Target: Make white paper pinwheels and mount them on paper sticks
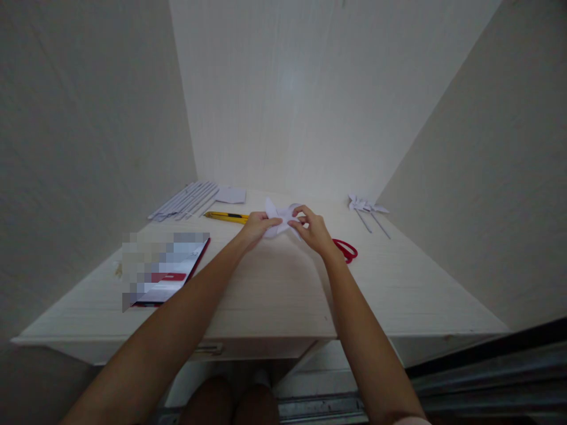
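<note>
A white paper pinwheel (287,213) with curled blades is held just above the desk between my two hands. My left hand (261,228) pinches its left side, the thumb lying toward the centre. On the other side my right hand (312,226) grips a blade near the middle with thumb and fingers. Close to my left hand lies a yellow utility knife (227,217), its right end hidden behind that hand. Red-handled scissors (348,250) rest beside my right wrist, their blades hidden from view.
Several thin white paper sticks (186,200) lie at the back left, next to white paper sheets (231,195). Finished-looking pinwheels on sticks (364,205) lie at the back right. A tablet-like flat object (163,289), partly blurred, is at the left. Walls enclose the white desk (274,307).
</note>
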The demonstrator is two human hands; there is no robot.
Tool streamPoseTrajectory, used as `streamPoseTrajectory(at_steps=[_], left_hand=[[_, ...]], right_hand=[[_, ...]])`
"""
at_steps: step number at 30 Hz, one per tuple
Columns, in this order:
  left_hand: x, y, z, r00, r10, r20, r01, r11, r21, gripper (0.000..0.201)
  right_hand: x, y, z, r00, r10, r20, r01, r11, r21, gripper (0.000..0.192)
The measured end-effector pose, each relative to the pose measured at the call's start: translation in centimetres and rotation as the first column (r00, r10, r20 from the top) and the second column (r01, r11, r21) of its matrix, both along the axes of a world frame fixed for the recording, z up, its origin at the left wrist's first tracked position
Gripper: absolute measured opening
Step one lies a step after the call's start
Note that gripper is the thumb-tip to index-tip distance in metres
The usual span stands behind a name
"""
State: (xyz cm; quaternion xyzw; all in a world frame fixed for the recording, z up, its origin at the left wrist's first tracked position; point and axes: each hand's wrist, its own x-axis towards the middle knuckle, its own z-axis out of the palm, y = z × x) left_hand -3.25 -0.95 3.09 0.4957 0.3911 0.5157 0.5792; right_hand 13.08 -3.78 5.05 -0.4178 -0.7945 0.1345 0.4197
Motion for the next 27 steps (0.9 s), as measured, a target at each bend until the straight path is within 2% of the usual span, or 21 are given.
streamPoseTrajectory(at_steps=[3, 5, 8, 11, 14, 18, 24, 27], left_hand=[[0.0, 0.4, -0.3, 0.999, 0.033, -0.026, -0.032, 0.999, 0.023, 0.023], [-0.1, 0.6, -0.5, 0.999, 0.040, -0.020, -0.039, 0.999, 0.037, 0.023], [-0.1, 0.6, -0.5, 0.999, 0.050, 0.009, -0.051, 0.997, 0.060, 0.024], [0.0, 0.3, -0.3, 1.000, 0.004, 0.031, -0.007, 0.996, 0.091, 0.028], [0.1, -0.2, -0.1, 0.998, -0.054, -0.007, 0.055, 0.990, 0.129, 0.029], [0.2, -0.6, -0.1, 0.994, -0.073, -0.085, 0.087, 0.982, 0.169, 0.028], [0.2, 0.0, -1.0, 0.983, -0.123, -0.137, 0.151, 0.965, 0.215, 0.032], [0.2, -0.1, -0.9, 0.983, -0.111, -0.149, 0.146, 0.956, 0.253, 0.030]], right_hand=[[-0.1, -0.1, 0.0, 1.000, 0.015, -0.005, -0.015, 1.000, -0.004, 0.020], [-0.4, 0.1, 0.0, 0.997, 0.027, -0.068, -0.029, 0.999, -0.027, 0.022], [-0.8, 0.5, -0.1, 0.944, -0.003, -0.329, -0.033, 0.994, -0.103, 0.033], [-1.1, 0.9, -0.2, 0.845, -0.096, -0.526, -0.064, 0.959, -0.277, 0.043], [-1.1, 1.0, -0.5, 0.892, -0.108, -0.439, -0.092, 0.908, -0.409, 0.034], [-0.9, 1.1, -0.7, 0.945, -0.097, -0.312, -0.040, 0.914, -0.404, 0.024], [-0.7, 1.3, -0.9, 0.931, -0.155, -0.329, 0.026, 0.930, -0.366, 0.018], [-0.8, 1.2, -0.9, 0.903, -0.142, -0.405, -0.044, 0.908, -0.416, 0.014]])
